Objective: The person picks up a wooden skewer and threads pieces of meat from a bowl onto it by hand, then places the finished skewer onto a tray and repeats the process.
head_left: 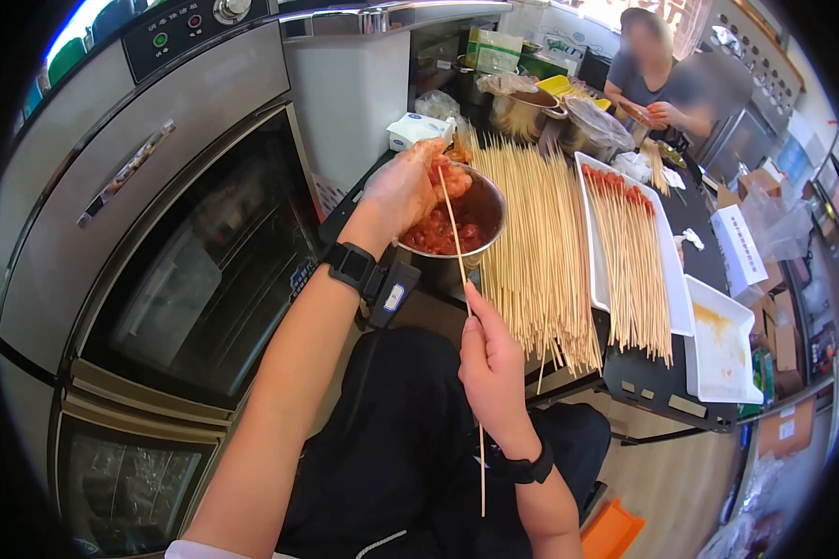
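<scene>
My right hand (490, 359) pinches a long bamboo skewer (457, 247) partway down its length. The skewer slants up to my left hand (408, 186), which looks covered by a thin clear glove smeared red. My left fingers are curled round a piece of red, marinated meat (449, 183) at the skewer's upper tip. Beneath that hand stands a steel pot (497, 216) with more red meat chunks (438, 235) inside. A thick layer of bare bamboo skewers (531, 252) lies just right of the pot. Farther right, a white tray (598, 265) bears skewers with red meat (618, 186) at their far ends.
A second white tray (722, 359) with oily residue sits at the table's right end. A tissue box (419, 130) stands behind the pot. To the left is a glass-doored steel cabinet (196, 261). Across the table another person (645, 79) works with their hands. An orange bin (612, 531) is on the floor.
</scene>
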A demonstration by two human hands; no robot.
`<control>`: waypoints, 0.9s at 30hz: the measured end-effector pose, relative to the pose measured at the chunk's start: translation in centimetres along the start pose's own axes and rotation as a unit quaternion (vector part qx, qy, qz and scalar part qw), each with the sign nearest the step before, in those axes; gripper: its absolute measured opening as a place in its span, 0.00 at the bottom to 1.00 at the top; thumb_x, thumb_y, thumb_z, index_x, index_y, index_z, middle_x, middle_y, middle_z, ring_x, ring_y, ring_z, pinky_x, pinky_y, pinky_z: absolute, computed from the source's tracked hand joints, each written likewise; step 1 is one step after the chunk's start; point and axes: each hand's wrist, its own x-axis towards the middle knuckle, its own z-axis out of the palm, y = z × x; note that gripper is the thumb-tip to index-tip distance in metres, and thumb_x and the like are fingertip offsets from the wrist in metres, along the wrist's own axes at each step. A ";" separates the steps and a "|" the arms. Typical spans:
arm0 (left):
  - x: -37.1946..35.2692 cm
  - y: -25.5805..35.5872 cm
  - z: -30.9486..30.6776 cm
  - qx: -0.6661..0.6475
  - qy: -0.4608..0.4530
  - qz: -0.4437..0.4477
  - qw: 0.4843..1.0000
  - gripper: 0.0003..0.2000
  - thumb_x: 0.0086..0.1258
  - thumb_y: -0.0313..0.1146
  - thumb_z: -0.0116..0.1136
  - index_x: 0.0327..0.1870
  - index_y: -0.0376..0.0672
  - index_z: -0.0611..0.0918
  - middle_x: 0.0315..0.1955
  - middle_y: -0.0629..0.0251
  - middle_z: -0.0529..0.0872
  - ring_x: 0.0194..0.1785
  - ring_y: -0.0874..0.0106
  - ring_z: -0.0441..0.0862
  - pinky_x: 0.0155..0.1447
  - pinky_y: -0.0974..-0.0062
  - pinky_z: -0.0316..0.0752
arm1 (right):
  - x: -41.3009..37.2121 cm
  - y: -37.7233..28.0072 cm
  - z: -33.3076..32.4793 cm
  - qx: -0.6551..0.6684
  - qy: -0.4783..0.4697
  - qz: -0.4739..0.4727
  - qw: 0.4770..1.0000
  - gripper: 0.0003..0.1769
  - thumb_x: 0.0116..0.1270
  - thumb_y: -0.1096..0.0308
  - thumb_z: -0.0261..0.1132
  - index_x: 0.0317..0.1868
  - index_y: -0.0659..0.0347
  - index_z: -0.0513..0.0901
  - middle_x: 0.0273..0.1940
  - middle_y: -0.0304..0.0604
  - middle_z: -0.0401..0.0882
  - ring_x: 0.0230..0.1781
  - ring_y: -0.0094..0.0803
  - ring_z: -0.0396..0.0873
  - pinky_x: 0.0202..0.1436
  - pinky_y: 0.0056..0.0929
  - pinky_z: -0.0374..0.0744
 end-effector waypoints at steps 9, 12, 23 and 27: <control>-0.3 0.9 -0.3 0.024 -0.076 -0.108 0.991 0.12 0.68 0.29 0.42 0.40 0.26 0.73 0.29 0.56 0.77 0.30 0.68 0.77 0.36 0.74 0.78 | 0.2 0.4 0.6 -0.038 0.011 -0.034 0.999 0.22 0.66 0.76 0.50 0.62 0.62 0.66 0.16 0.43 0.62 0.15 0.23 0.63 0.21 0.23 0.65; -0.4 0.9 -0.2 0.022 -0.060 -0.111 0.992 0.12 0.69 0.29 0.42 0.39 0.26 0.73 0.28 0.57 0.77 0.29 0.68 0.77 0.36 0.76 0.77 | 0.3 0.9 1.0 -0.050 0.021 -0.054 0.997 0.23 0.65 0.77 0.50 0.62 0.62 0.65 0.17 0.47 0.64 0.15 0.27 0.66 0.22 0.25 0.67; -1.3 0.7 0.9 0.101 -0.094 -0.167 0.976 0.15 0.71 0.35 0.42 0.40 0.27 0.72 0.29 0.58 0.76 0.31 0.69 0.76 0.36 0.75 0.75 | 1.6 1.1 1.0 -0.086 0.027 -0.056 0.994 0.24 0.65 0.77 0.50 0.62 0.64 0.64 0.20 0.54 0.68 0.17 0.37 0.72 0.24 0.30 0.70; -1.0 0.0 0.9 0.082 -0.081 -0.112 0.987 0.21 0.72 0.44 0.40 0.43 0.28 0.70 0.29 0.59 0.75 0.31 0.70 0.74 0.37 0.74 0.74 | 2.2 0.9 -1.7 -0.023 0.032 0.011 0.999 0.22 0.66 0.74 0.47 0.62 0.65 0.64 0.23 0.46 0.70 0.22 0.28 0.72 0.26 0.27 0.69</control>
